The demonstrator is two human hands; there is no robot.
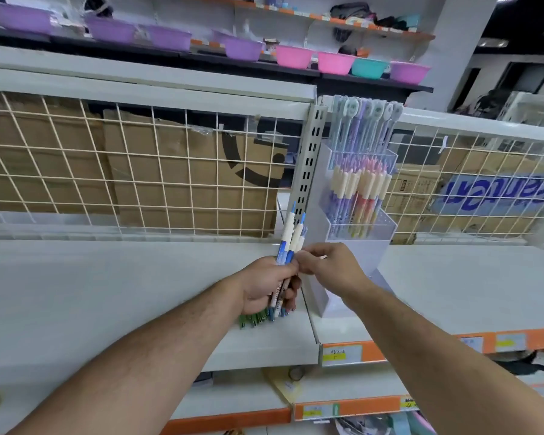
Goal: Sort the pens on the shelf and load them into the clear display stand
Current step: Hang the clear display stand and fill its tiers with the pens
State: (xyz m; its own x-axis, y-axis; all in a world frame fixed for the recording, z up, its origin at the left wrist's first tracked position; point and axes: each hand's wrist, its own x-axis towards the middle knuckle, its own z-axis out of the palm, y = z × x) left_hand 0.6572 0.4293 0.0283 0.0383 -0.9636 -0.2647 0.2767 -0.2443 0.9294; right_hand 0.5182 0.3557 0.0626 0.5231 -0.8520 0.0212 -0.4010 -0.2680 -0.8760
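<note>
Two hands: the left hand (263, 285) grips a bundle of blue pens (291, 233) round its lower half. The right hand (332, 266) meets it from the right, fingertips pinched on a pen of that bundle.
Blue pens: upright and slightly tilted, their tops rise above the left hand in front of the slotted post (310, 158). Their lower ends poke out beneath the fist.
Green pens (252, 318): lying on the shelf (107, 293) just under the left hand, near its front edge.
Clear display stand (387, 229): on the shelf just beyond the right hand, holding purple and pink pens (363, 183).
Open room: white shelf surface runs wide to the left of the left hand.
Edges: the wire grid (139, 171) closes the back beyond both hands. The orange price strip (374, 351) fronts the shelf beside the right forearm.
</note>
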